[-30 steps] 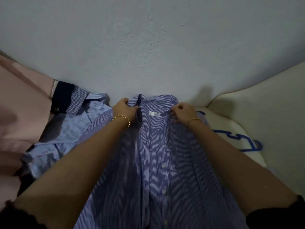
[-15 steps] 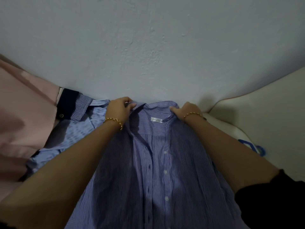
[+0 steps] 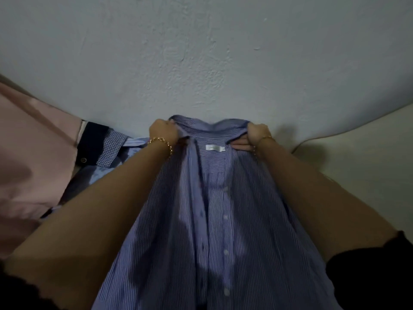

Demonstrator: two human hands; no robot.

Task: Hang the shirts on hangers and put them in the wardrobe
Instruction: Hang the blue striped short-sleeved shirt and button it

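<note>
At collar of striped shirt (image 3: 214, 220): left hand (image 3: 163, 135), right hand (image 3: 257, 135) each grip collar edge, fingers curled

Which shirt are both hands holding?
The striped shirt in the middle: left hand and right hand grip its collar. The paler shirt lies beside it.

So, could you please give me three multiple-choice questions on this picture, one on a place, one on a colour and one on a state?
1. The pink cloth lies: A) left of the striped shirt; B) right of it; C) on it.
2. The bracelets are: A) silver; B) gold; C) black.
3. The left hand is: A) flat; B) gripping the collar; C) idle.
Answers: 1 A, it fills the left edge; 2 B, both chains glint gold; 3 B, fingers curl round the fabric.
</note>
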